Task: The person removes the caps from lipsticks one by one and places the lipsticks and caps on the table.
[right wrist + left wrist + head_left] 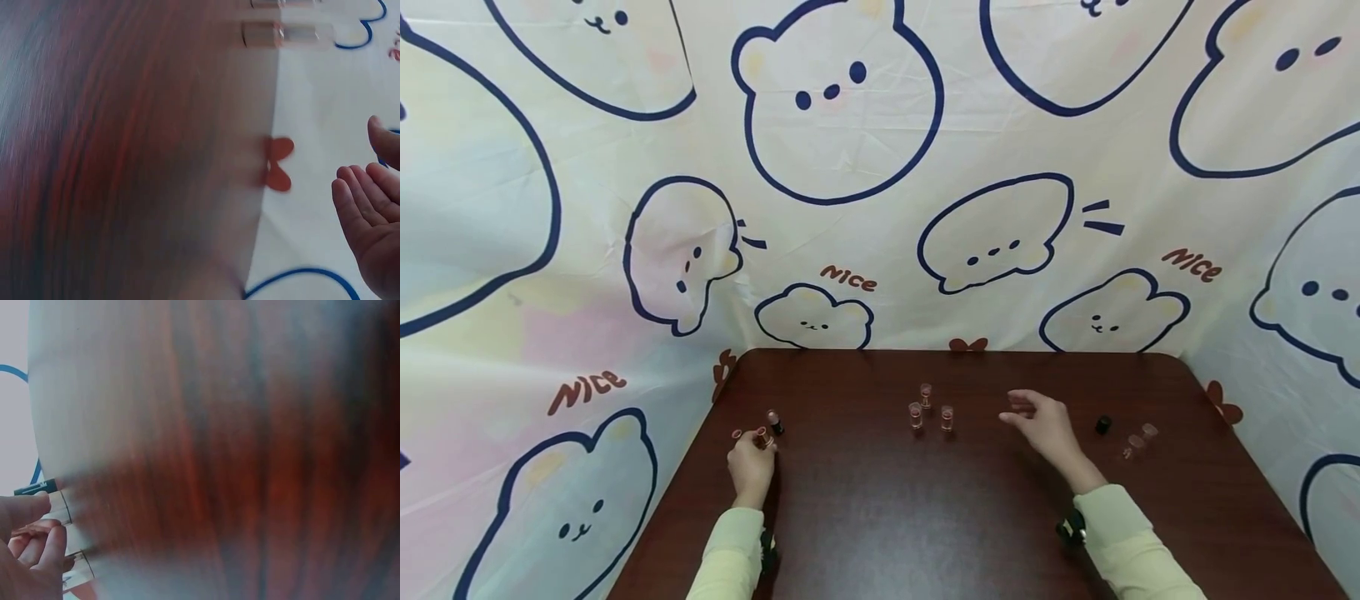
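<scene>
At the left of the table, my left hand (750,469) pinches a small clear lipstick tube (764,437) with a copper-coloured top between thumb and fingers. The left wrist view shows this tube (60,507) between the thumb and the curled fingers. A second, similar tube (737,434) stands just to the left of the fingertips. Beyond them is a lipstick (776,422) with a black base and a paler top. My right hand (1043,425) hovers over the table with fingers extended and nothing in it. Its fingers (356,215) and thumb are apart in the right wrist view.
Three clear tubes with copper bands, one of them a front tube (916,416), stand grouped at the middle back. To the right lie a small black cap (1102,425) and two clear caps, including the nearer clear cap (1134,444). Patterned cloth (880,242) surrounds the brown table (910,517).
</scene>
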Action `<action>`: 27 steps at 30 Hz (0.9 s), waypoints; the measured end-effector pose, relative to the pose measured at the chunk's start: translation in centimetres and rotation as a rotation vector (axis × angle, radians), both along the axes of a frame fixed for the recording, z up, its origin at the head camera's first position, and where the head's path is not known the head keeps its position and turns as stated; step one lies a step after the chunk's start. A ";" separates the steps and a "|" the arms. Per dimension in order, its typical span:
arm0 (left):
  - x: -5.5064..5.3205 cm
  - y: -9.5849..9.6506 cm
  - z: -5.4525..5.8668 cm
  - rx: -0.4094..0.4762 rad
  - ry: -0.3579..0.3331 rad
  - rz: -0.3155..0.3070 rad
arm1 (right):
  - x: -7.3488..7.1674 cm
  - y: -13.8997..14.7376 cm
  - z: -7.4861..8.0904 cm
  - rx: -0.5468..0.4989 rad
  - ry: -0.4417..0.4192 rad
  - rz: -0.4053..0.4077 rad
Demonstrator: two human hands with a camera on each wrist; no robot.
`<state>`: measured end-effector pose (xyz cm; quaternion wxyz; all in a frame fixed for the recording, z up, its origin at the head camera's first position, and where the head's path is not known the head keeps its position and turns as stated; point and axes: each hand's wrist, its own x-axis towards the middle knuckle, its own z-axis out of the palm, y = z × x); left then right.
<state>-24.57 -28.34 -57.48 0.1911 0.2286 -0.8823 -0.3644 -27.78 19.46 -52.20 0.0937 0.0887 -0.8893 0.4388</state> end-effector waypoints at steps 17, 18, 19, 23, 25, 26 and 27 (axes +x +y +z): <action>-0.2 -0.1 0.1 -0.012 0.005 -0.003 | -2.3 -7.2 -1.8 0.038 -0.154 0.135; -0.2 -0.1 0.1 -0.011 0.006 -0.003 | -2.3 -7.4 -1.8 0.044 -0.158 0.138; -0.2 -0.1 0.0 -0.010 0.005 -0.004 | -2.4 -7.7 -1.8 0.050 -0.159 0.142; -0.2 -0.1 -0.1 -0.008 0.003 -0.010 | -2.6 -8.4 -1.7 0.070 -0.157 0.146; -0.1 -0.1 -0.1 -0.009 0.001 -0.014 | -2.7 -8.7 -1.8 0.079 -0.157 0.142; -0.1 -0.2 -0.1 -0.010 0.001 -0.015 | -2.7 -8.7 -1.9 0.086 -0.153 0.144; -0.1 -0.2 -0.1 -0.010 0.001 -0.016 | -2.7 -8.8 -2.0 0.091 -0.154 0.142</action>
